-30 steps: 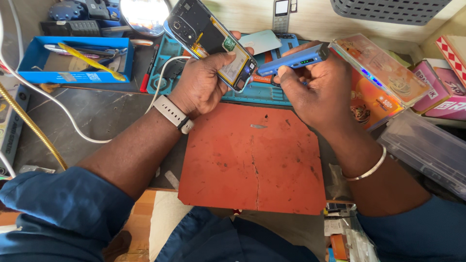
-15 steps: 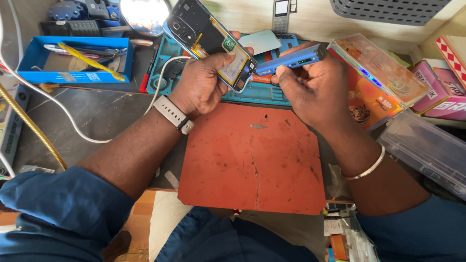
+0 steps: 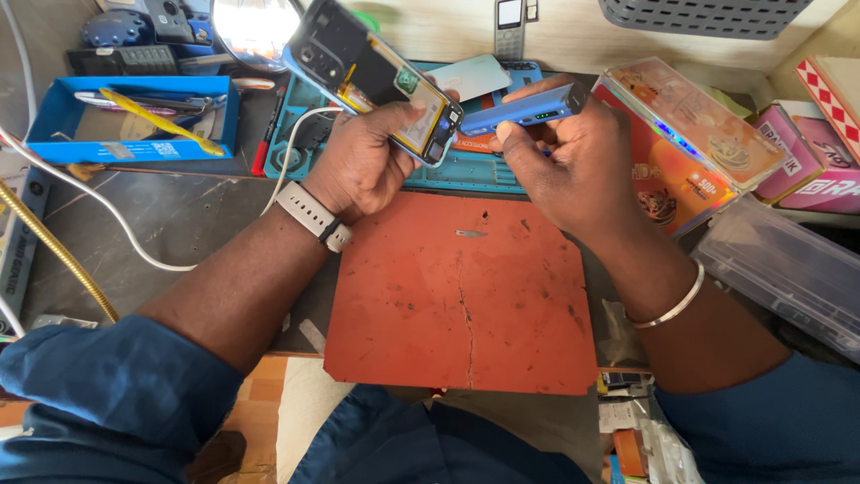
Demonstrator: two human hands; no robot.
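Observation:
My left hand (image 3: 358,170) grips an opened smartphone (image 3: 372,76) with its back cover off, so the battery and circuit board show; it is tilted up above the bench. My right hand (image 3: 569,157) holds a blue electric screwdriver (image 3: 528,109) pointed at the phone's lower end. Its tip is hidden where it meets the phone. A grey watch sits on my left wrist and a silver bangle on my right wrist. Both hands hover over the far edge of a cracked orange work mat (image 3: 461,296).
A teal repair mat (image 3: 466,170) lies behind the orange one. A blue tray (image 3: 63,116) of tools stands at far left, with a lit lamp (image 3: 255,27) and white cable (image 3: 107,220) nearby. Coloured boxes (image 3: 690,143) and a clear plastic case (image 3: 779,269) crowd the right side.

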